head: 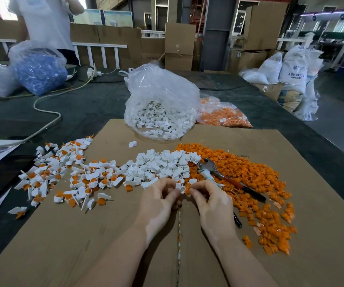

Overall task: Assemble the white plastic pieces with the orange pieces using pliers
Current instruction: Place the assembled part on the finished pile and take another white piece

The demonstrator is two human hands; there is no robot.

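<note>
Left hand [160,195] pinches white piece [179,187]; right hand [210,196] pinches orange piece [187,191], the two touching, likely being mated. Pliers [218,172] idle at 1 o'clock, on loose orange pile [256,179]. Loose white pile [162,164] at 12. Assembled pieces [67,177] heaped at 10. Beyond, white-piece bag [160,112] and orange-piece bag [223,116] mostly full: much left, judging by stock.

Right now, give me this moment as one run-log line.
left hand: pinches small white plastic piece | right hand: pinches small orange plastic piece | metal pliers: lying on orange pile, untouched
</note>
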